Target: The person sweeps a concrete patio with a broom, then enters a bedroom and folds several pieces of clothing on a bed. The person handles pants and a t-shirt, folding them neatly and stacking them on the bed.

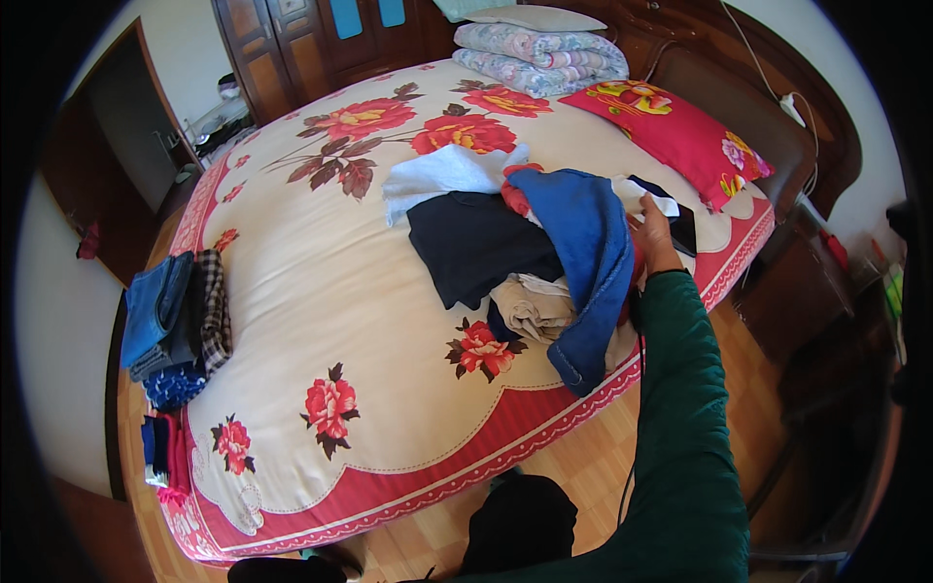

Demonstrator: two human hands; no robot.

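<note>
My right hand (655, 237), in a green sleeve, is at the right side of a heap of clothes on the bed. Its thumb lies by a white cloth (641, 195), and its fingers are partly hidden by fabric, so their grip is unclear. A blue garment (583, 240) drapes over the heap's right part, its lower end near the bed edge. Beside it lie a black garment (477, 244), a bundled beige garment (536, 306) and a light grey-blue cloth (444, 176). Red fabric (516, 195) shows under the blue one. My left hand is out of view.
Folded jeans (157, 306) and checked cloth (213, 313) are stacked at the bed's left edge, with smaller folded pieces (175, 455) nearby. A red pillow (667, 138) and folded floral quilt (539, 58) lie toward the headboard. A black flat object (684, 232) rests beside my hand.
</note>
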